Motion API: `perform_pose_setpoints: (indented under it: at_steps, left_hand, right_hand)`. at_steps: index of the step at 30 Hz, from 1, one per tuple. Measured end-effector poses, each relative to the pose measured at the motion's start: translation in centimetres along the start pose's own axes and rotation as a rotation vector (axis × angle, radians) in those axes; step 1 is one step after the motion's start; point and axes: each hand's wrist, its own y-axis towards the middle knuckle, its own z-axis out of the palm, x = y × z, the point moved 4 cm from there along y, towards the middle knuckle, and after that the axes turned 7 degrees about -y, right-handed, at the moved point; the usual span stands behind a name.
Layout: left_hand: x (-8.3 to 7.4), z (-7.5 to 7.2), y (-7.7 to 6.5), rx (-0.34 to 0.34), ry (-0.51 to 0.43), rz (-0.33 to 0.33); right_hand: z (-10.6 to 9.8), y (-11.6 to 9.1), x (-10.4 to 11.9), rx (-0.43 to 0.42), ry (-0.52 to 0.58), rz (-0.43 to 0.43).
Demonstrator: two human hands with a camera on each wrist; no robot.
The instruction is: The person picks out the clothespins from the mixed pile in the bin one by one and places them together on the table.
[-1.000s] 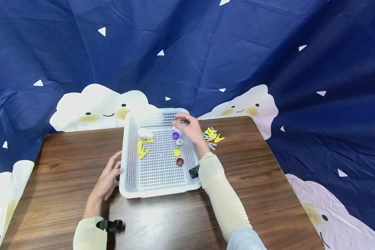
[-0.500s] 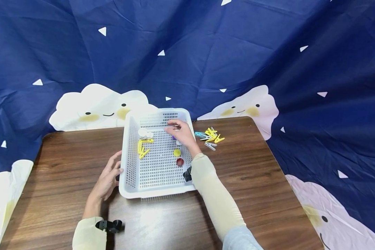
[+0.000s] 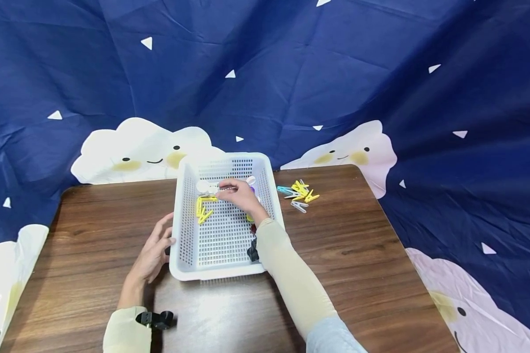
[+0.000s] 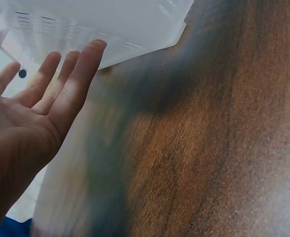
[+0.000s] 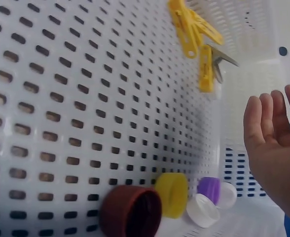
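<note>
My left hand point(image 3: 152, 250) rests its fingers against the outer left wall of a white perforated plastic basket point(image 3: 221, 273). In the left wrist view its fingers point(image 4: 81, 74) look nearly straight. My right hand point(image 3: 240, 195) hovers inside the basket, fingertips close to two white bottle caps point(image 3: 202, 186) at the back left; nothing shows between its fingers. Yellow clothespins point(image 3: 198, 207) lie just below those caps, with a grey clothespin point(image 5: 224, 57) among them. Along the right side sit a dark red cap point(image 5: 130, 212), yellow cap point(image 5: 172, 195), purple cap point(image 5: 209, 188) and two white caps point(image 5: 202, 211).
On the wooden table point(image 3: 357, 274), right of the basket, lies a pile of yellow, grey and blue clothespins point(image 3: 298, 192). A dark blue cloth point(image 3: 265, 73) with clouds hangs behind the table.
My right hand has moved left across the basket, from the caps on the right toward the white caps at the back left. The left hand has stayed at the basket's side.
</note>
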Motion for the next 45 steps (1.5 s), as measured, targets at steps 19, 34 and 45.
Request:
perform_pose_setpoints:
  at_steps: [19, 34, 45]
  left_hand:
    - [0.0, -0.2, 0.1, 0.002, -0.011, 0.006]
    - [0.2, -0.1, 0.0, -0.016, -0.001, -0.015]
    - [0.1, 0.1, 0.0, -0.024, 0.008, -0.025]
  right_hand:
    - [4.0, 1.6, -2.9, 0.221, -0.192, 0.003]
    - [5.2, 1.8, -2.6, 0.236, -0.396, -0.006]
    - [4.5, 2.0, -3.4, 0.199, -0.277, 0.033]
